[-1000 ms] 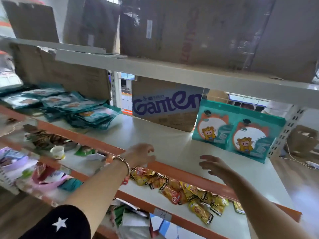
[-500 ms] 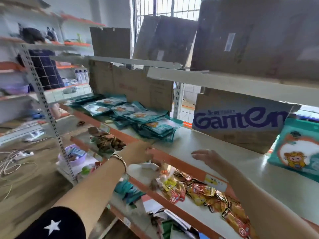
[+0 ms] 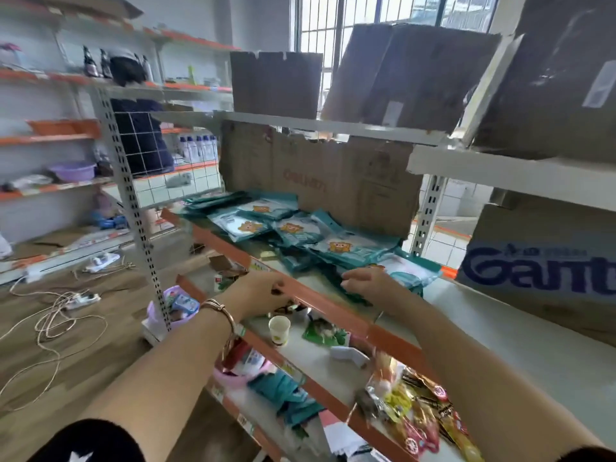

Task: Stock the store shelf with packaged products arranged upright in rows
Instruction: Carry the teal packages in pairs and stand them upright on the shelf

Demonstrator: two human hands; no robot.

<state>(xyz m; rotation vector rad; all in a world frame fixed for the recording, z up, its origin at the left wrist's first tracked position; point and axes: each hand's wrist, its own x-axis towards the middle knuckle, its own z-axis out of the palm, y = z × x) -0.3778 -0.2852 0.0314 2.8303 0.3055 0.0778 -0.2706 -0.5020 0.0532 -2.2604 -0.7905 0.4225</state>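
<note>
Pouches (image 3: 350, 248), teal and flat, are heaped on the shelf (image 3: 500, 328). Light, floppy, slick handling is expected, so a top-edge pinch is advised. Fingers of the right hand (image 3: 370, 283) are curled on the nearest pouch; those of the left hand (image 3: 260, 290) are hooked over the orange lip (image 3: 333, 310).

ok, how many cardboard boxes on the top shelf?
3: short brown cardboard box at left, larger tilted cardboard box in the middle, third cardboard box cropped at right. More may be out of frame.
</note>
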